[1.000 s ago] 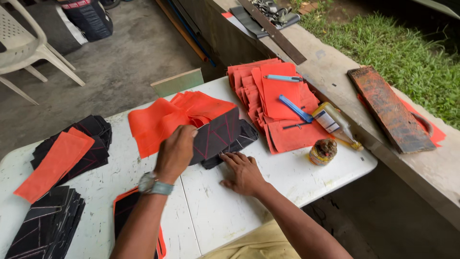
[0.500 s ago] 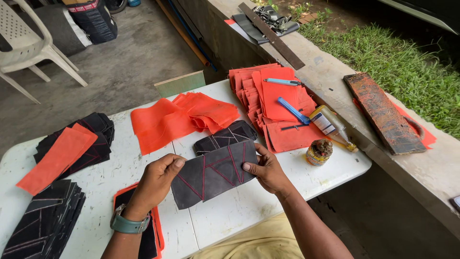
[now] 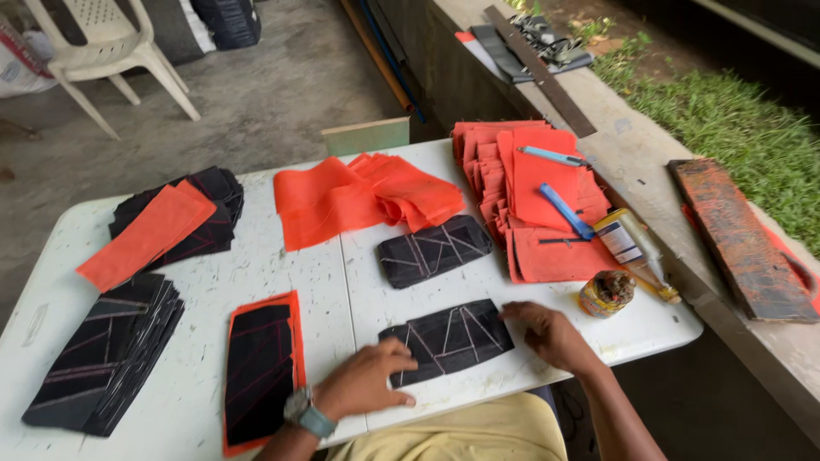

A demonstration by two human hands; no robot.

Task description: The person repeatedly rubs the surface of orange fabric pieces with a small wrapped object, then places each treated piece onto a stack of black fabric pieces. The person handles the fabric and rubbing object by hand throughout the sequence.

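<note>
- The dark, trapezoid-shaped fabric panel with pale stitched lines (image 3: 448, 340), which both hands held lifted above the desk half a second ago, now lies flat near the front edge of the white folding desk (image 3: 282, 265).
- The left hand (image 3: 367, 388) presses down on the panel's left end, fingers spread flat; nothing is gripped in it.
- The right hand (image 3: 551, 335) rests with flat fingers on the panel's right end, likewise pinning rather than clutching.
- A second dark stitched panel (image 3: 434, 249) stays where it was, just beyond the first, near the loose heap of orange fabric pieces (image 3: 363, 198).
- To the left of the left hand lies a dark panel backed with an orange border (image 3: 260, 367); further left sits a stack of dark panels (image 3: 107, 354).
- To the right, a small round tin (image 3: 606, 293) and a glue bottle (image 3: 628, 243) stand beside the orange stack bearing a blue pen (image 3: 564, 209).
- Judging from this, the picked piece has been laid out and smoothed, ready for work.
</note>
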